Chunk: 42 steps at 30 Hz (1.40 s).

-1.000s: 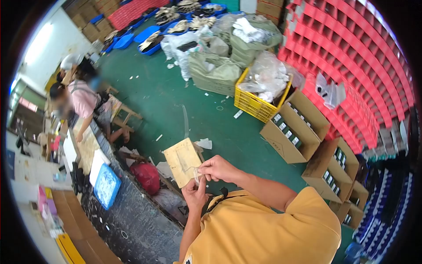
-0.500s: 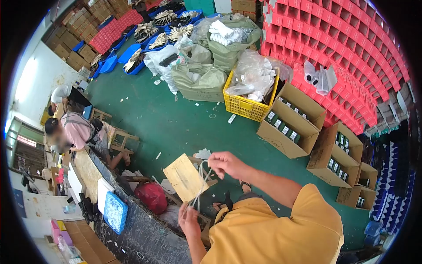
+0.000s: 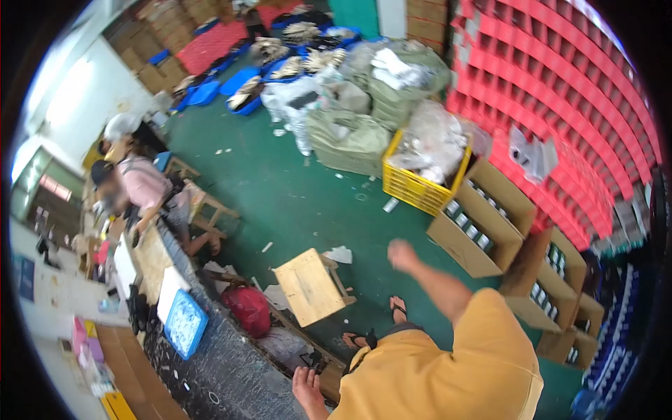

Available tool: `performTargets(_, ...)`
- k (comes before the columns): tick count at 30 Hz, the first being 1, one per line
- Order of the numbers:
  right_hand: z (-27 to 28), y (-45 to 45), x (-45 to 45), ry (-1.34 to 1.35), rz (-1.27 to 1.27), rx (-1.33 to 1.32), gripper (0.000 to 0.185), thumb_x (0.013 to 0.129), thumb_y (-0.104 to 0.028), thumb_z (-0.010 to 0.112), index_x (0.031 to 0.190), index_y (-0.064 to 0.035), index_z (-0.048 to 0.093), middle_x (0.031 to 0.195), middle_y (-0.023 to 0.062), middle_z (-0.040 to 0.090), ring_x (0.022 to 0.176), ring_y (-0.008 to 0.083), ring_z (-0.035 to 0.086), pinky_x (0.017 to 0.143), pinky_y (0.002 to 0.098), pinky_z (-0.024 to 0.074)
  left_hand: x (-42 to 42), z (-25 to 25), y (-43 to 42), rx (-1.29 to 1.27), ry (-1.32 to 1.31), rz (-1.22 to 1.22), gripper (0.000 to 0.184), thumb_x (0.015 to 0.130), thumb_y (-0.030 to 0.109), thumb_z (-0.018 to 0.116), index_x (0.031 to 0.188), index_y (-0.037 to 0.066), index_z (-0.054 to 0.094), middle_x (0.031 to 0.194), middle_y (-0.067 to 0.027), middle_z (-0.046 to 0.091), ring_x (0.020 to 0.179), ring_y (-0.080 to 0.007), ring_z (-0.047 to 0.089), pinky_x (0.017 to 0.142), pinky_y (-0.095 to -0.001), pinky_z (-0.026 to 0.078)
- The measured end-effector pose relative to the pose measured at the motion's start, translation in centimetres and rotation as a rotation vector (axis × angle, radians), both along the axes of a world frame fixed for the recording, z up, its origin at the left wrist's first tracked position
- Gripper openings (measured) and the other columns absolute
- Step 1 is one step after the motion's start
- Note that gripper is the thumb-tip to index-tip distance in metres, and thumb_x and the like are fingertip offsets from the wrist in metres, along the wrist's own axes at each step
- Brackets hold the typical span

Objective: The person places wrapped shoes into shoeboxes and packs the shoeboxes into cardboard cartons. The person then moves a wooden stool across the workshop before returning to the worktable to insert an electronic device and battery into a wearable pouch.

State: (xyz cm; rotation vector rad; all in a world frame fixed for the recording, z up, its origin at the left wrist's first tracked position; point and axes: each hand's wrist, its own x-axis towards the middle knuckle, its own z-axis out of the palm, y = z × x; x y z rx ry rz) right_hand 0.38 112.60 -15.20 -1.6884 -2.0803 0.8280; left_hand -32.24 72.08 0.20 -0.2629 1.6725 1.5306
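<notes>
My left hand (image 3: 308,388) is at the edge of the dark workbench (image 3: 231,381), its fingers loosely apart and nothing visible in them. My right hand (image 3: 402,255) is stretched out over the green floor, left of the open cartons. Motion smears its fingers, so I cannot make out their shape or any held thing. Between and beyond my hands stands a wooden stool (image 3: 311,287) with a pale square top. A red bag (image 3: 247,310) lies beside the bench, left of the stool.
Open cartons (image 3: 476,238) with small boxes stand at right, below stacked red boxes (image 3: 553,105). A yellow crate (image 3: 423,185) holds plastic bags. A blue tray (image 3: 186,323) rests on the bench. Two people (image 3: 143,182) work at the far left.
The white cord held between both hands is no longer visible. My right hand has swung outward to the right; my left hand has dropped nearer the bench. The view has shifted.
</notes>
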Motion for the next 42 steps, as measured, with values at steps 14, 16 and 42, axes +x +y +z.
performTargets(14,24.8,-12.7,-18.7,0.385,1.723,-1.088,0.029,0.098,-0.026,0.061,0.104,-0.0009,0.075,0.093,0.0094,0.075,0.086,0.0188,0.07,0.077,0.0318,0.0555,6.9,10.9,10.9,0.481,0.468,-0.473,0.042,0.107,0.022,0.047,0.141,-0.002,0.053,0.131,-0.0141,0.063,0.117,-0.0168,0.059,0.096,-0.0284,0.049)
performTargets(16,26.9,-11.3,-18.0,0.648,1.555,-1.41,0.029,0.099,-0.022,0.058,0.097,0.0026,0.074,0.084,0.0095,0.074,0.08,0.0172,0.07,0.073,0.0304,0.0564,10.3,11.6,12.5,0.667,0.148,-0.269,0.062,0.108,0.043,0.037,0.152,0.0,0.038,0.132,-0.0136,0.062,0.11,-0.0185,0.061,0.091,-0.0257,0.05)
performTargets(42,-6.9,10.3,-23.4,-0.363,0.531,-0.414,0.072,0.077,-0.052,0.076,0.122,0.0019,0.06,0.123,0.0275,0.065,0.118,0.0403,0.062,0.099,0.0447,0.0508,30.7,-10.1,-2.7,-0.572,-0.378,0.686,0.024,0.1,0.027,0.059,0.105,0.005,0.066,0.083,-0.0036,0.066,0.068,-0.0147,0.062,0.057,-0.0268,0.048)
